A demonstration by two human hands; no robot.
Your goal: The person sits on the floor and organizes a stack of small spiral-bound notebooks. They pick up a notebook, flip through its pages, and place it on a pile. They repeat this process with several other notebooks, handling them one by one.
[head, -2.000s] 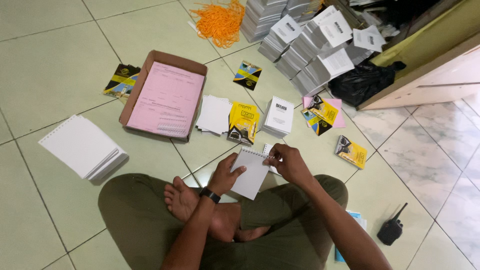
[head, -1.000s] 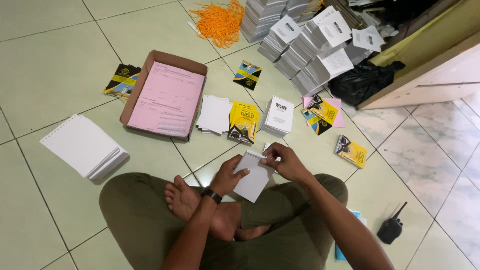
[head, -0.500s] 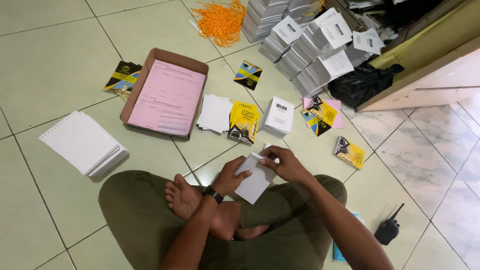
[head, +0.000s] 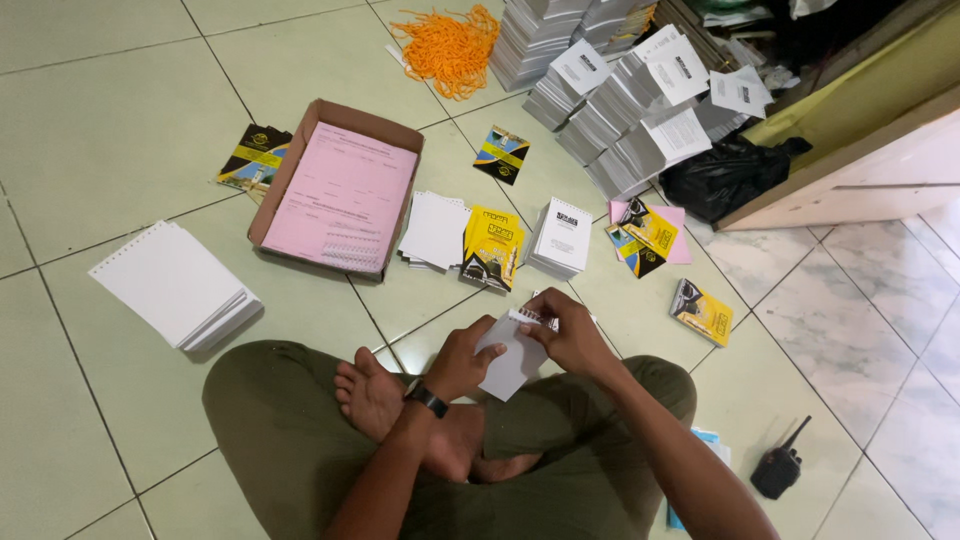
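Observation:
I sit cross-legged on a tiled floor. Both hands hold a small white punched booklet (head: pixel 510 362) above my lap. My left hand (head: pixel 462 358) grips its left side, a dark watch on the wrist. My right hand (head: pixel 570 335) pinches the top edge, where a wire spiral binding (head: pixel 531 317) runs through the holes. Just ahead on the floor lie a white punched stack (head: pixel 436 230), a yellow-and-black cover stack (head: pixel 492 246) and a white printed stack (head: pixel 563 236).
A cardboard box (head: pixel 300 170) with pink sheets sits ahead left, a large white punched stack (head: pixel 172 284) at left. Tall printed piles (head: pixel 630 110), orange cords (head: pixel 450 45) and a black bag (head: pixel 725 175) lie beyond. A black walkie-talkie (head: pixel 778 468) rests at right.
The booklet has tilted and shifted slightly lower toward my lap, and my right hand has slid along its top edge at the binding. The floor items have not moved.

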